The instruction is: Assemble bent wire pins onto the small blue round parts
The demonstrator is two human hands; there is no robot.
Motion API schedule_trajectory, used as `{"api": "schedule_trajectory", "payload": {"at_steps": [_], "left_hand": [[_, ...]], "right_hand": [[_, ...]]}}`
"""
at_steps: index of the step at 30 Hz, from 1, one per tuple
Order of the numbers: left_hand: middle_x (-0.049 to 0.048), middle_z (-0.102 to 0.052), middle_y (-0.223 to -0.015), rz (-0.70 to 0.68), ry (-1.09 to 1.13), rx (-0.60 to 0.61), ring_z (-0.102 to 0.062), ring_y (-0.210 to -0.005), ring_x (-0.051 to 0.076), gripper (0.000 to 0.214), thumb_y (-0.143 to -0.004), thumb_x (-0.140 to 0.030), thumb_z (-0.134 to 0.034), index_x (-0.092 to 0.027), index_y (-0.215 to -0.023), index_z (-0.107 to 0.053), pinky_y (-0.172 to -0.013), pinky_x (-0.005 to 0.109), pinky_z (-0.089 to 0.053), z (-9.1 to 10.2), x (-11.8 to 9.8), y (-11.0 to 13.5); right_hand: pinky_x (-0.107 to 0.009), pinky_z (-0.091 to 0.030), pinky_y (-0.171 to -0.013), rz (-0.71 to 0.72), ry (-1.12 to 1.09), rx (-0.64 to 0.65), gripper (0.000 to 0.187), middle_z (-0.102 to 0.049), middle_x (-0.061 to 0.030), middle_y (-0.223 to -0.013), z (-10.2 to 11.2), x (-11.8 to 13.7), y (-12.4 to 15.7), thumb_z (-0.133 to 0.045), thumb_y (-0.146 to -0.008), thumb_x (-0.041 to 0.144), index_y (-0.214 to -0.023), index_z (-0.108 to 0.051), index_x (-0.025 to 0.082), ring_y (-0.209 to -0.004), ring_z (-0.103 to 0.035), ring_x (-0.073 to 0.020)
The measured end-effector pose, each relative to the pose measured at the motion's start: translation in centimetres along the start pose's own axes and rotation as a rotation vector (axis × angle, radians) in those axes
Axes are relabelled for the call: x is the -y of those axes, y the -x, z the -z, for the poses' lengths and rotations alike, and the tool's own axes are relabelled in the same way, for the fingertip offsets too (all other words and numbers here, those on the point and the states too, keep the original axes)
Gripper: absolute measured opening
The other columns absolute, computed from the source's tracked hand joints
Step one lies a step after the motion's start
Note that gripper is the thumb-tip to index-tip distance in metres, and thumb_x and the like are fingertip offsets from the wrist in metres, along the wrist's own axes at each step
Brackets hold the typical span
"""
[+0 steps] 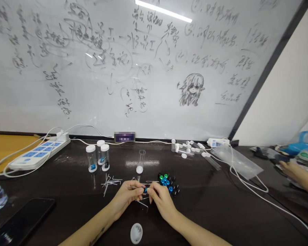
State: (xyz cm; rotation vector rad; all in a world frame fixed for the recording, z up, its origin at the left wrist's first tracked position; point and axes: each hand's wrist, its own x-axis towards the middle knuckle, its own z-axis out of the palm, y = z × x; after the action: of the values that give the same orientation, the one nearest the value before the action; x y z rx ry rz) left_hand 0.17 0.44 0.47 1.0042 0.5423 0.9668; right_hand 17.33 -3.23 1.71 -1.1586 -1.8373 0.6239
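Taking the small blue metallic piece as your clock's centre: out at ten o'clock, three capped clear tubes (91, 159) stand on the tabletop (74, 191); near nine, loose L-shaped metal keys (110, 182) lie crossed. Here's your left hand (129, 193), fingertips pinched narrow on the small blue metallic piece (145, 190), and a thin metal rod (132, 187) looks to cross those fingers, its long axis running roughly nine to three. Near six sits a round white dish (136, 233); just short of twelve, an uncapped tube (141, 160) stands upright. The piece sits at three o'clock off your left fingertips, nine off your right hand (161, 198), which pinches its opposite edge; both equally near, its own axis too small to tell. Between two and three, blue and green pieces (166, 181) cluster beside black screws (175, 192).
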Motion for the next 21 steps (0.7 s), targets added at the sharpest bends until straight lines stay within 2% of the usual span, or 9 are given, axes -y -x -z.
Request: {"api": "schedule_trajectory", "payload": {"at_steps": [2, 5, 8, 12, 16, 21], "left_hand": [[0.0018, -0.064, -0.061, -0.008, -0.002, -0.002, -0.055, -0.054, 0.008, 0.013, -0.068, -0.020, -0.076, -0.012, -0.078, -0.072, -0.053, 0.017, -0.041, 0.01, 0.00, -0.01], [0.0018, -0.064, -0.061, -0.018, 0.005, -0.008, -0.055, -0.055, 0.008, 0.013, -0.069, -0.020, -0.075, -0.012, -0.078, -0.072, -0.055, 0.017, -0.042, 0.03, 0.01, -0.01], [0.0017, -0.064, -0.061, -0.013, 0.009, 0.003, -0.055, -0.054, 0.008, 0.014, -0.068, -0.020, -0.076, -0.012, -0.078, -0.072, -0.053, 0.017, -0.041, 0.05, 0.05, -0.04], [0.0013, -0.064, -0.060, -0.007, -0.002, 0.007, -0.056, -0.054, 0.008, 0.014, -0.068, -0.020, -0.076, -0.012, -0.078, -0.071, -0.052, 0.017, -0.040, 0.02, 0.06, -0.02], [0.0012, -0.064, -0.060, -0.018, -0.009, -0.001, -0.055, -0.054, 0.007, 0.013, -0.069, -0.019, -0.075, -0.011, -0.079, -0.072, -0.053, 0.016, -0.041, -0.04, -0.15, 0.08], [0.0011, -0.064, -0.060, -0.014, -0.007, 0.001, -0.055, -0.054, 0.007, 0.013, -0.068, -0.020, -0.075, -0.011, -0.078, -0.072, -0.053, 0.016, -0.041, -0.09, -0.18, 0.05]], "right_hand": [[-0.021, -0.035, -0.055, 0.000, -0.002, -0.005, 0.025, -0.051, 0.0044, -0.059, -0.03, -0.02, -0.03, -0.051, -0.092, 0.026, -0.068, -0.050, 0.019, -0.055, -0.048, -0.0120], [-0.021, -0.036, -0.057, 0.024, 0.022, -0.057, 0.010, -0.050, 0.0041, -0.067, -0.12, -0.04, 0.00, -0.063, -0.084, 0.023, -0.080, -0.054, 0.019, -0.060, -0.048, -0.0129], [-0.021, -0.036, -0.056, 0.021, 0.020, -0.043, 0.011, -0.051, 0.0044, -0.066, -0.10, -0.07, 0.03, -0.062, -0.085, 0.023, -0.079, -0.053, 0.019, -0.059, -0.049, -0.0124], [-0.020, -0.034, -0.054, 0.004, 0.032, 0.018, 0.028, -0.051, 0.0047, -0.058, 0.05, -0.15, -0.02, -0.049, -0.093, 0.025, -0.066, -0.050, 0.018, -0.053, -0.047, -0.0109], [-0.020, -0.035, -0.056, 0.035, 0.057, -0.044, 0.009, -0.050, 0.0045, -0.067, -0.12, -0.34, 0.03, -0.062, -0.084, 0.018, -0.082, -0.053, 0.019, -0.059, -0.047, -0.0123], [-0.022, -0.038, -0.060, 0.107, 0.064, -0.064, 0.011, -0.053, 0.0014, -0.078, -0.34, -0.46, 0.15, -0.061, -0.083, 0.013, -0.085, -0.054, 0.020, -0.064, -0.048, -0.0135]]}}
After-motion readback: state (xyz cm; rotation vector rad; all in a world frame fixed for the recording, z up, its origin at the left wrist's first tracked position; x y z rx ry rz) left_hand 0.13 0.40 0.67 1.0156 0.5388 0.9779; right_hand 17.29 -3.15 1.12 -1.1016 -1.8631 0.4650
